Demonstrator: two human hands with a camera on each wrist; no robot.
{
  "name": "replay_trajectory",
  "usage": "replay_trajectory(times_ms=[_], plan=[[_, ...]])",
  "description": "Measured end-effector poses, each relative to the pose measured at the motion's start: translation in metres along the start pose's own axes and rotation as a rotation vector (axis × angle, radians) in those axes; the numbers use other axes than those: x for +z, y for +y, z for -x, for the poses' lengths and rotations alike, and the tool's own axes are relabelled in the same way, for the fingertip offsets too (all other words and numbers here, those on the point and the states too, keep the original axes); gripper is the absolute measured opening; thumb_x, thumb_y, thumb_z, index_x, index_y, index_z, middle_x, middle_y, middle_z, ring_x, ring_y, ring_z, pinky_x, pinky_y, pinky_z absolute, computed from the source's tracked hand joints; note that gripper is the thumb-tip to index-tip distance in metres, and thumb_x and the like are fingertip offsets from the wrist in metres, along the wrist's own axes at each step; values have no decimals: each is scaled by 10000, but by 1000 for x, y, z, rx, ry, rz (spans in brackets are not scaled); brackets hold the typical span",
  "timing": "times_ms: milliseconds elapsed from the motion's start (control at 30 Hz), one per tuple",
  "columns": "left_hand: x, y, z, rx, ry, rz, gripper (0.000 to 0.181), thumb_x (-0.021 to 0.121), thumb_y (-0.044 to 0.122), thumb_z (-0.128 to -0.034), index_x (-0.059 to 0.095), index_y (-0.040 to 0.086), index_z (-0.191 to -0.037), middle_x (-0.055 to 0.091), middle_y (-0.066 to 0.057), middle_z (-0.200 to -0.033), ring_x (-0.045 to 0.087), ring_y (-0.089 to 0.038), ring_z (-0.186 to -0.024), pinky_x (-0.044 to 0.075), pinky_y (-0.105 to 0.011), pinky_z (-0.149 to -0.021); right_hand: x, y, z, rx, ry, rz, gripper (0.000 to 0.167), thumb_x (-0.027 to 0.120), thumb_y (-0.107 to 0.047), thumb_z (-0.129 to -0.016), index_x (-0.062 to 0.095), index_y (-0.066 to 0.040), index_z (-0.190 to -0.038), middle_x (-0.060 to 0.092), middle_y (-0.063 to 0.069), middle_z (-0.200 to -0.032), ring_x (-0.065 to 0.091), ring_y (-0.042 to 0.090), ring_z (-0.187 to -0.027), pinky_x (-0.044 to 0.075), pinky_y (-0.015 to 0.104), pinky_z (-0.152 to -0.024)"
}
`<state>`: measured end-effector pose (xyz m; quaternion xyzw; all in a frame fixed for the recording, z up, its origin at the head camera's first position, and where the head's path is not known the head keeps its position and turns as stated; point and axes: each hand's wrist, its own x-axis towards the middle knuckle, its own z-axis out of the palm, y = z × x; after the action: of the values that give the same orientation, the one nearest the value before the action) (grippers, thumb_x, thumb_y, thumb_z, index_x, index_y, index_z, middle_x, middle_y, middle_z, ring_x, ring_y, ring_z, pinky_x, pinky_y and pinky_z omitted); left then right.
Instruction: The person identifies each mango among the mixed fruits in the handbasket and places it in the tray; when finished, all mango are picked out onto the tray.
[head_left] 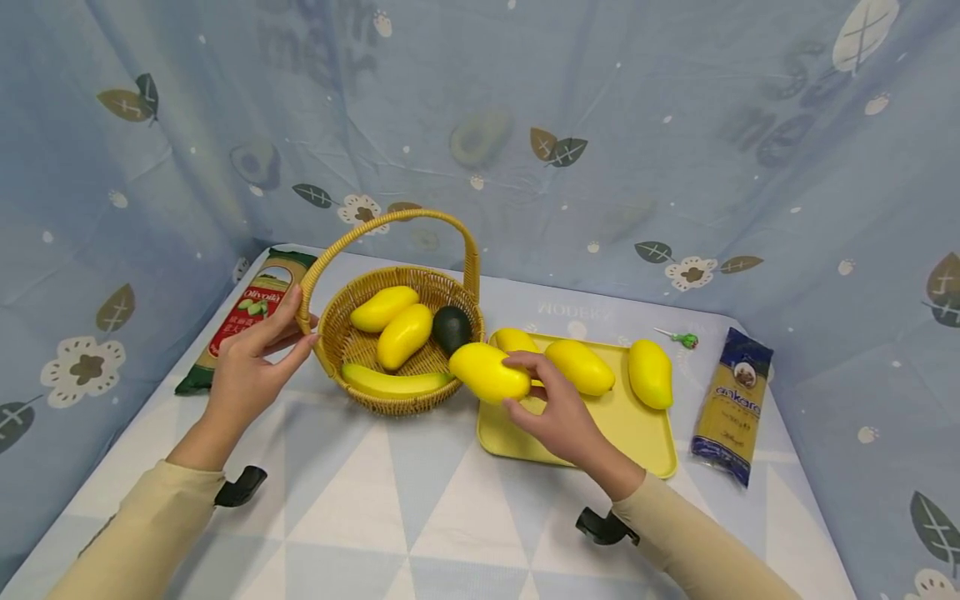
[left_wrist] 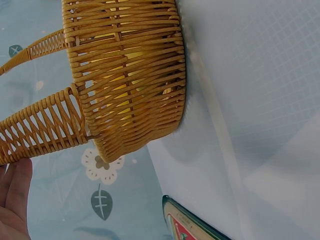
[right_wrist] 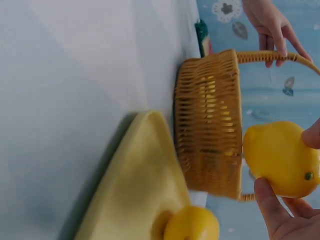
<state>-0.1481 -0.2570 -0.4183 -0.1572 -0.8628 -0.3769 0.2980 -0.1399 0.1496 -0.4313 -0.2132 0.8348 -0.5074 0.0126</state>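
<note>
Wicker handle [head_left: 417, 214] and smooth, oval mango [head_left: 487, 372] occupy hands [head_left: 251, 358] [head_left: 557, 412].

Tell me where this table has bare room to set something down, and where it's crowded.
The widest bare patch is the near part of the table, before the basket and tray. The tray's near right corner is free too, beside the right hand. Crowded: the tray's far half, with three mangoes, and the basket, holding two more, a banana and an avocado.

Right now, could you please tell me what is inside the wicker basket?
Two yellow mangoes, a banana and a dark avocado show; anything beneath them in the basket is covered.
</note>
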Motion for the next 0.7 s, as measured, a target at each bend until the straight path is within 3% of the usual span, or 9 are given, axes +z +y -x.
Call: replay_trajectory(times_ms=[300,533,700], plan=[[-1,2,-1,7,-1,4,919,809,-168,-753,472,192,-1528,742,-197,-1095,551,209,-1045,471,-50,-863,-24,25,34,20,44,20,506,746,-74,-922,537,-177,-1370,518,38,-1450,559,270,-1267,557,387,-986],[-2,3,0,-3,-1,10,915,807,-164,-759,472,203,-1528,742,-197,-1091,556,204,-1035,472,-50,-865,-22,52,46,79,-8,1,507,748,-99,-930,532,-183,-1381,528,53,-1433,552,293,-1241,546,406,-1000],[-1,5,0,-12,3,14,909,808,-157,-763,475,210,-1525,745,-189,-1090,561,201,-1027,471,-47,-862,-15,64,50,50,-67,17,533,740,-74,-928,551,-203,-1410,519,49,-1445,535,262,-1251,569,396,-964]])
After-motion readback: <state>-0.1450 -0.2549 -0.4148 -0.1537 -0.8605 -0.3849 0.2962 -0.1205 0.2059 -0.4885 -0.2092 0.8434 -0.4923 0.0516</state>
